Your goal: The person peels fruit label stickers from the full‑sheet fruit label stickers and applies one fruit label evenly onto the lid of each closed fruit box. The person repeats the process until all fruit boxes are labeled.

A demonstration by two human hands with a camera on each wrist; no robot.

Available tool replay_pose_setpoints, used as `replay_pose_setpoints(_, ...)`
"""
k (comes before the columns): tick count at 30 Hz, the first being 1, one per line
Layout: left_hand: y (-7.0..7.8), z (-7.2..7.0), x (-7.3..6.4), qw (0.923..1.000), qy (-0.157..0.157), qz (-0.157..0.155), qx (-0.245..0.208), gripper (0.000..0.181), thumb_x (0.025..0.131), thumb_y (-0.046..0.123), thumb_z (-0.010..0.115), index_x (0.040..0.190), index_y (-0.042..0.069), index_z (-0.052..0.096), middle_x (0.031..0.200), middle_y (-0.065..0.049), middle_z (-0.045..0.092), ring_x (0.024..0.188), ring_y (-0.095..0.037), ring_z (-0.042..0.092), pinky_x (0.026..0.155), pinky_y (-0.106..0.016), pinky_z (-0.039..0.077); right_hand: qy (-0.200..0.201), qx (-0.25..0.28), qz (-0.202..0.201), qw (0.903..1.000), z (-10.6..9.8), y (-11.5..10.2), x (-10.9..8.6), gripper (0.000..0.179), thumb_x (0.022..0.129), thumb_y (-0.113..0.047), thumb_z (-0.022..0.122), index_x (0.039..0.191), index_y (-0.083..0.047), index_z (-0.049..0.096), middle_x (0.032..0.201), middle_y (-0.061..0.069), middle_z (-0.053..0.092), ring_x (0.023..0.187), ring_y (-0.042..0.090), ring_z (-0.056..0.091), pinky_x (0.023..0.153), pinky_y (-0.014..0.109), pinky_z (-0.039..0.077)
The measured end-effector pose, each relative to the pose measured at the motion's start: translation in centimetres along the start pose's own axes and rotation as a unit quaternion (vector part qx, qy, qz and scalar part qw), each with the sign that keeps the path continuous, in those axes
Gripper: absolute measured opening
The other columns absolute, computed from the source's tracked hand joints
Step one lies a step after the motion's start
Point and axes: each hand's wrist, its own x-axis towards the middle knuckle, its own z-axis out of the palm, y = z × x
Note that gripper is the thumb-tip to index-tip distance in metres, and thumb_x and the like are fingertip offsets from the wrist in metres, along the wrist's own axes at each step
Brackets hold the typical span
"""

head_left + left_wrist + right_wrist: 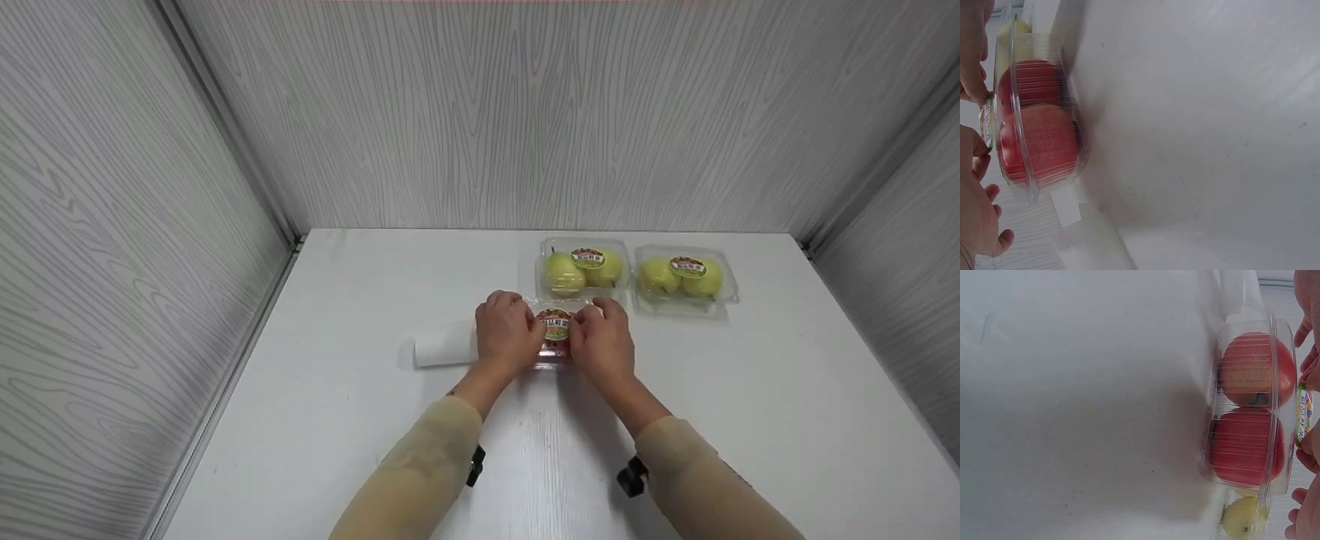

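A clear plastic clamshell box [1036, 42] with red round fruits [1249, 439] inside stands on the table between both hands. On top is an oval label [555, 324] with a green edge, lying at the lid's surface. My left hand [508, 330] pinches its left edge between thumb and fingertip. The right hand [604, 337] pinches the opposite edge in the same way. In the left wrist view, the label [986, 121] spans the gap between the two hands' fingertips. The box's lid appears closed, with its rim [1274, 410] running along the side.
Two clear boxes of yellow-green pears, one [584, 268] right behind the red fruit box and another [683, 277] to its right, bear similar oval labels. A white roll [444, 349] lies left of the left hand. Wood-grain panels [480, 112] wall the white table at the back and sides.
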Motion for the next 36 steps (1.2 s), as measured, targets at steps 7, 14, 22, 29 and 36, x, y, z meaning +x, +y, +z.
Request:
replay_pose_setpoints(7,0.24,0.19,0.22,0.9961,-0.047,0.013,0.073,0.025,0.095,0.031,0.067,0.084,0.010,0.073,0.122,-0.006,0.070,0.125,-0.026,0.058,0.109,-0.050,0.043,-0.011,-0.001,0.019,0.9998,0.17,0.18,0.09,0.019,0.100,-0.019,0.070,0.095,0.000,0.072,0.142,0.023,0.058,0.139,0.039,0.051,0.103,0.057,0.051)
replay_pose_setpoints(14,0.13,0.46,0.07,0.9942,-0.050,0.018,0.093,0.026,0.096,0.031,0.067,0.088,0.008,0.075,0.122,-0.006,0.069,0.124,-0.025,0.057,0.107,-0.050,0.043,-0.013,0.000,0.019,0.9997,0.34,0.33,0.06,0.017,0.097,-0.017,0.071,0.093,-0.001,0.071,0.143,0.024,0.058,0.139,0.040,0.051,0.104,0.058,0.050)
replay_pose_setpoints(22,0.15,0.58,0.21,0.9932,-0.058,0.012,0.100,0.028,0.097,0.034,0.066,0.093,0.008,0.077,0.125,-0.005,0.068,0.127,-0.025,0.055,0.108,-0.050,0.042,-0.018,-0.001,0.021,0.9996,0.43,0.38,0.24,0.016,0.098,-0.017,0.071,0.092,-0.002,0.070,0.143,0.024,0.058,0.139,0.041,0.051,0.106,0.058,0.049)
replay_pose_setpoints(29,0.18,0.33,0.18,0.9934,-0.050,0.015,0.102,0.026,0.094,0.031,0.068,0.091,0.007,0.077,0.123,-0.007,0.069,0.126,-0.026,0.056,0.108,-0.051,0.042,-0.022,-0.007,0.022,0.9995,0.40,0.29,0.29,0.017,0.098,-0.017,0.071,0.092,-0.001,0.070,0.143,0.025,0.059,0.139,0.041,0.052,0.106,0.057,0.050)
replay_pose_setpoints(36,0.13,0.27,0.11,0.9952,-0.044,0.012,0.087,0.029,0.095,0.034,0.069,0.091,0.006,0.077,0.122,-0.008,0.069,0.123,-0.027,0.057,0.106,-0.051,0.043,-0.026,-0.005,0.030,0.9992,0.37,0.23,0.36,0.016,0.097,-0.017,0.071,0.092,-0.002,0.070,0.142,0.024,0.059,0.137,0.041,0.053,0.105,0.058,0.050)
